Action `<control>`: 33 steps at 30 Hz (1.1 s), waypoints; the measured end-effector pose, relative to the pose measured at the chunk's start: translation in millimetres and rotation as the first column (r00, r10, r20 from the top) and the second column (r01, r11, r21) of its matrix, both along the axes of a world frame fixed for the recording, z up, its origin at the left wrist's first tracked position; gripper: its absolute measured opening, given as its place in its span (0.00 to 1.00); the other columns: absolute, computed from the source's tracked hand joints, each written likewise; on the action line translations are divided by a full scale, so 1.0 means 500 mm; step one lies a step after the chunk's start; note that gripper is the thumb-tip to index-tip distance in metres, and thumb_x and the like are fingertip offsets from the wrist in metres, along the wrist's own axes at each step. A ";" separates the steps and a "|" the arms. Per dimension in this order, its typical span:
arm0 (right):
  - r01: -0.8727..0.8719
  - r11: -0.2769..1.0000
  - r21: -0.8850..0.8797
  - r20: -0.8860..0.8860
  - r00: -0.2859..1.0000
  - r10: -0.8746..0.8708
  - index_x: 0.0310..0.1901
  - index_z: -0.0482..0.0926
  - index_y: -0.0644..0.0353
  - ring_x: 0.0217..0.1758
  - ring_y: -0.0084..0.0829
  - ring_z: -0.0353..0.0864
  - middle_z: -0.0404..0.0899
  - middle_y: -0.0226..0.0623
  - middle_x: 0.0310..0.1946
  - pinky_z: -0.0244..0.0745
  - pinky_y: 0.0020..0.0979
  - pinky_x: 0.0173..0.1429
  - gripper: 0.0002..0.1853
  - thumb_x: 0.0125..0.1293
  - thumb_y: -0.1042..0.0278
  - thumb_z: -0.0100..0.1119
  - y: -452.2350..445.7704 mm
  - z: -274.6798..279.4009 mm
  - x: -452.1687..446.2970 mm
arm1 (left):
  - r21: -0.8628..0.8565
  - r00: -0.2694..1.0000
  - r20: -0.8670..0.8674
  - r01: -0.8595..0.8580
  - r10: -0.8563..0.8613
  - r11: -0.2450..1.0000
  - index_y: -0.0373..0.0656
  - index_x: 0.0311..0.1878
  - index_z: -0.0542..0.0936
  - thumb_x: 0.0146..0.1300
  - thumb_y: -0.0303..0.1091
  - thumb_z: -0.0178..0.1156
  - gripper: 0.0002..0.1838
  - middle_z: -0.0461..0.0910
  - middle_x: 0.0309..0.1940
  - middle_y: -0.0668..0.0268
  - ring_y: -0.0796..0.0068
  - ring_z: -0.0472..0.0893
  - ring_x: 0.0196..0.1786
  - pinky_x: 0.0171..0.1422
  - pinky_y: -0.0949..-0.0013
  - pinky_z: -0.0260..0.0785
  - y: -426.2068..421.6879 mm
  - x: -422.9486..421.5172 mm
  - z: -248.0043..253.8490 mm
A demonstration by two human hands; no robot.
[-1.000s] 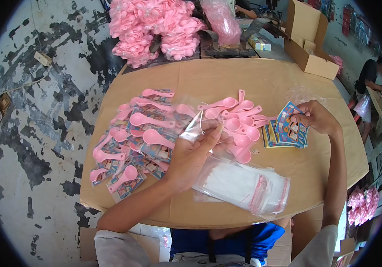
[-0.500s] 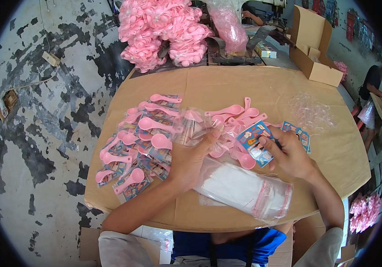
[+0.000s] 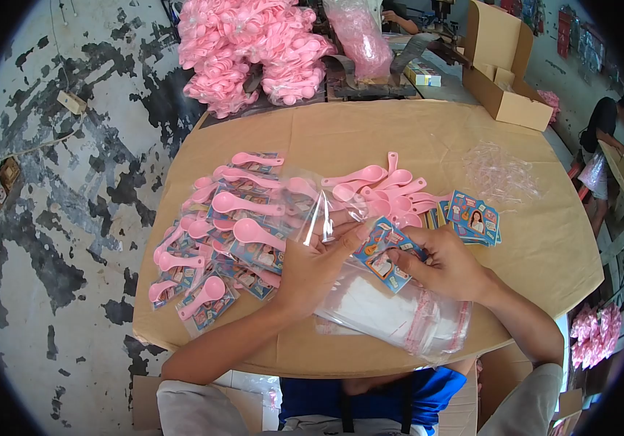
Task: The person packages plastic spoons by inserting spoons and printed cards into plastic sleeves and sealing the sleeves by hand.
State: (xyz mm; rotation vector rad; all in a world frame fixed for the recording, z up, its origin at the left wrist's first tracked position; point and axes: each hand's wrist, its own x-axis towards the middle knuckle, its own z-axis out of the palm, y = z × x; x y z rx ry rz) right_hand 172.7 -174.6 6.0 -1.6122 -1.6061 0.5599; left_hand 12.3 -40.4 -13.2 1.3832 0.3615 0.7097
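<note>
My left hand (image 3: 315, 269) holds a clear plastic bag (image 3: 319, 218) over the middle of the table. A printed blue card (image 3: 386, 254) is pinched in my right hand (image 3: 443, 265), its left edge close to my left fingertips at the bag. Beyond the hands lie several loose pink spoons (image 3: 398, 190). A stack of blue cards (image 3: 475, 218) sits right of them. On the left is a pile of bagged pink spoons with cards (image 3: 243, 203). Flat clear bags (image 3: 392, 309) lie just below my hands.
Thin clear plastic strands (image 3: 501, 173) lie on the brown-covered table (image 3: 552, 254) at right. Bundles of bagged pink spoons (image 3: 254, 51) stand behind it, with an open cardboard box (image 3: 504, 98) at back right. Another person (image 3: 602, 134) is at the far right.
My right hand has moved left from the card stack, bringing one card to the bag in my left hand. My left hand has stayed near the same place.
</note>
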 end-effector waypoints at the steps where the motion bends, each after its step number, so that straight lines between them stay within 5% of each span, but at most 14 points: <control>1: 0.008 1.000 0.024 -0.022 1.000 -0.008 0.47 0.80 0.63 0.20 0.24 0.75 0.79 0.38 0.21 0.70 0.27 0.27 0.10 0.67 0.71 0.58 0.001 -0.007 0.000 | -0.057 1.000 0.011 0.010 -0.010 0.998 0.31 0.57 0.71 0.66 0.29 0.62 0.19 0.81 0.50 0.55 0.72 0.82 0.49 0.51 0.70 0.78 -0.001 -0.002 0.005; 3: 0.017 1.000 0.012 -0.027 1.000 -0.016 0.47 0.81 0.63 0.20 0.24 0.73 0.79 0.39 0.21 0.70 0.27 0.28 0.10 0.67 0.70 0.59 0.001 -0.006 0.004 | -0.166 0.999 0.036 0.030 -0.024 0.986 0.31 0.57 0.72 0.66 0.29 0.62 0.19 0.81 0.49 0.56 0.72 0.83 0.48 0.52 0.70 0.78 -0.004 -0.007 0.026; 8: -0.008 1.000 0.027 -0.074 0.997 0.010 0.47 0.82 0.63 0.22 0.16 0.70 0.80 0.33 0.23 0.69 0.24 0.28 0.10 0.67 0.70 0.60 0.000 -0.007 0.006 | 0.066 1.000 0.003 0.028 -0.028 0.997 0.31 0.57 0.75 0.67 0.30 0.62 0.19 0.82 0.47 0.58 0.75 0.82 0.48 0.52 0.73 0.77 0.001 -0.006 0.014; 9: -0.006 0.999 0.034 -0.194 0.981 0.013 0.47 0.82 0.63 0.23 0.14 0.69 0.80 0.30 0.23 0.68 0.23 0.28 0.10 0.68 0.70 0.60 0.001 -0.010 0.001 | 0.127 0.999 -0.023 0.027 -0.024 0.992 0.31 0.57 0.75 0.67 0.31 0.62 0.19 0.82 0.47 0.58 0.76 0.82 0.47 0.51 0.72 0.77 0.001 -0.005 0.006; 12: 0.003 1.000 0.016 -0.443 0.896 0.004 0.48 0.83 0.63 0.26 0.09 0.69 0.80 0.23 0.26 0.66 0.19 0.28 0.10 0.69 0.69 0.59 0.002 -0.012 -0.007 | -0.145 0.995 0.092 -0.021 0.035 0.989 0.31 0.58 0.74 0.70 0.30 0.57 0.17 0.80 0.50 0.58 0.73 0.82 0.50 0.54 0.67 0.78 0.015 -0.002 0.016; 21: 0.037 0.999 0.024 -0.545 0.838 -0.018 0.49 0.83 0.63 0.28 0.07 0.71 0.81 0.23 0.28 0.65 0.16 0.28 0.11 0.70 0.68 0.59 0.002 -0.008 -0.010 | -0.155 0.959 0.275 0.116 -0.070 0.981 0.31 0.60 0.74 0.69 0.34 0.60 0.21 0.80 0.51 0.61 0.79 0.79 0.50 0.51 0.72 0.76 0.000 -0.011 0.040; 24: 0.037 0.997 0.064 -0.548 0.837 0.004 0.48 0.83 0.63 0.28 0.07 0.70 0.81 0.22 0.29 0.65 0.16 0.27 0.11 0.70 0.68 0.59 0.002 -0.009 -0.011 | 0.033 0.986 0.155 0.060 -0.064 0.998 0.33 0.61 0.74 0.67 0.33 0.62 0.22 0.80 0.51 0.62 0.80 0.79 0.51 0.51 0.74 0.75 0.006 -0.009 0.022; 27: 0.057 0.995 0.084 -0.531 0.848 -0.004 0.49 0.83 0.62 0.27 0.07 0.70 0.81 0.21 0.28 0.64 0.15 0.27 0.11 0.70 0.67 0.60 0.000 -0.013 -0.021 | -0.019 0.985 0.013 0.174 -0.173 0.985 0.35 0.60 0.74 0.66 0.31 0.63 0.21 0.81 0.51 0.63 0.80 0.78 0.52 0.53 0.76 0.73 -0.001 -0.017 0.026; 30: 0.084 0.991 0.104 -0.518 0.855 -0.018 0.49 0.83 0.61 0.26 0.07 0.69 0.80 0.21 0.26 0.63 0.16 0.26 0.12 0.69 0.66 0.61 0.002 -0.015 -0.030 | 0.162 0.971 -0.070 0.236 -0.227 0.958 0.35 0.63 0.72 0.67 0.30 0.61 0.22 0.79 0.53 0.63 0.80 0.77 0.54 0.56 0.75 0.72 -0.021 -0.006 0.021; 33: 0.088 0.995 0.038 -0.480 0.875 -0.059 0.48 0.83 0.61 0.25 0.07 0.68 0.78 0.20 0.25 0.61 0.17 0.25 0.11 0.68 0.66 0.62 0.002 -0.023 -0.021 | 0.251 0.963 0.178 0.156 -0.204 0.955 0.38 0.66 0.66 0.70 0.33 0.57 0.24 0.74 0.61 0.62 0.80 0.75 0.57 0.58 0.72 0.72 -0.038 0.006 0.005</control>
